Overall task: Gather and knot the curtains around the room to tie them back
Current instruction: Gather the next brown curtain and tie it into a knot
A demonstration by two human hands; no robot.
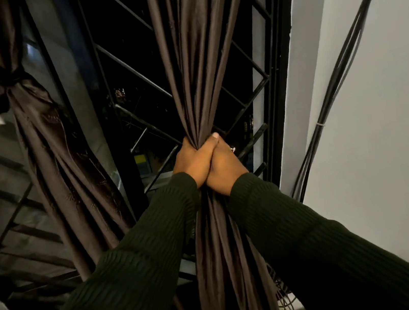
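Brown satin curtain (191,63) hung before the window grille (130,67); left hand (192,160) and right hand (222,166) had fingers clamped around its gathered middle. It looked soft, light, slippery, so a tight grasp there seemed best.

Dim indoor light – black night outside the window (130,67), wide-angle bending at the edges, slightly soft

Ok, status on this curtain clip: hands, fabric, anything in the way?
Left hand and right hand both grip the gathered right curtain. No knot yet. Left curtain already knotted. Nothing in the way.
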